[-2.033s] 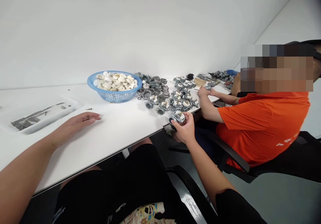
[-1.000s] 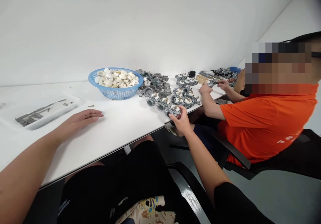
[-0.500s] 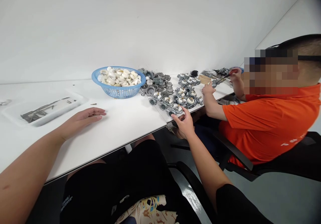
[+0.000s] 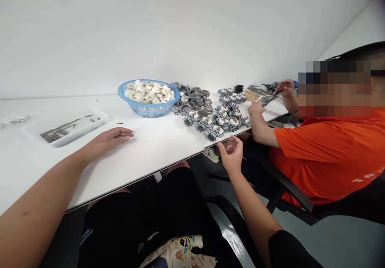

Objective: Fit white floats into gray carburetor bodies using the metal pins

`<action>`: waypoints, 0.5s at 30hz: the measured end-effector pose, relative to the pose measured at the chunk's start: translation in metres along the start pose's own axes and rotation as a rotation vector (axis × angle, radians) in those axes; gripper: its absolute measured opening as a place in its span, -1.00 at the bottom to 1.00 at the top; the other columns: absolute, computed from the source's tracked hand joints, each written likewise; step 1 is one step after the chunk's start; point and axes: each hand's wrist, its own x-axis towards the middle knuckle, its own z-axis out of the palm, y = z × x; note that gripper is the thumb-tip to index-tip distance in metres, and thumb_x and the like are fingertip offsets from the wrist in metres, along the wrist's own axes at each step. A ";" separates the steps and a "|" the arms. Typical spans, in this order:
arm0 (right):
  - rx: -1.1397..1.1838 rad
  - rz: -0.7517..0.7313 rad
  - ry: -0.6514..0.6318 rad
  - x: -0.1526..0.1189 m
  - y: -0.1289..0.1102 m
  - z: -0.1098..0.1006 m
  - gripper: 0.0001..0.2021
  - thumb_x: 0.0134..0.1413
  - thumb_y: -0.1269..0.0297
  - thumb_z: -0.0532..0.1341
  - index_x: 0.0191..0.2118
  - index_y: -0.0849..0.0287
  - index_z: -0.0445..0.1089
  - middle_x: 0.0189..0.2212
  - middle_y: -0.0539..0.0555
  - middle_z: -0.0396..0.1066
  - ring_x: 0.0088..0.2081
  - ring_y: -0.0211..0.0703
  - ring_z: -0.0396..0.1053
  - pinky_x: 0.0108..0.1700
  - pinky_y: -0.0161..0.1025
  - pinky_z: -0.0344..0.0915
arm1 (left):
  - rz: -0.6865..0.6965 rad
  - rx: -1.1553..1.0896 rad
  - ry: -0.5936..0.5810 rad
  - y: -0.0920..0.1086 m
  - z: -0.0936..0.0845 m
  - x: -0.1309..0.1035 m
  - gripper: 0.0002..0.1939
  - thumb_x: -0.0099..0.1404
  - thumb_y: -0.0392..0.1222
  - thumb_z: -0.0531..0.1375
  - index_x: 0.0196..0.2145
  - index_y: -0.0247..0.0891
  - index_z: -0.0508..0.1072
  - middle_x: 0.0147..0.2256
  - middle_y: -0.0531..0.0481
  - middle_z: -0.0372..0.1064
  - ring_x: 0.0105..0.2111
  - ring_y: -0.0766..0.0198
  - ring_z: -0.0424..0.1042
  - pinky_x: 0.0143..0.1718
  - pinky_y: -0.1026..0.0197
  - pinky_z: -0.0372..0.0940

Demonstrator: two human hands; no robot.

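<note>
A white plastic tray [image 4: 64, 141] holds thin metal pins [image 4: 58, 133]; right of it the left hand [image 4: 108, 142] lies loosely open, empty, over the white table [image 4: 150, 144]; beyond, a blue basket [image 4: 149, 109] is heaped with white floats [image 4: 148, 92]; next come grey metal bowls [image 4: 192, 98], then the nearest carburetor [image 4: 214, 133], near the half-open, empty right hand [image 4: 232, 154]
</note>
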 end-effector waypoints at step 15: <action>0.122 -0.162 -1.193 -0.175 -0.028 0.040 -0.79 0.33 0.14 0.05 -0.33 0.08 0.23 -0.43 -0.01 0.31 -0.41 -0.21 0.31 -0.31 -0.28 0.28 | 0.236 0.356 0.797 0.003 0.007 -0.004 -0.80 0.25 -0.05 0.21 -0.17 -0.10 0.43 -0.03 -0.10 0.47 0.10 -0.04 0.30 0.22 -0.14 0.07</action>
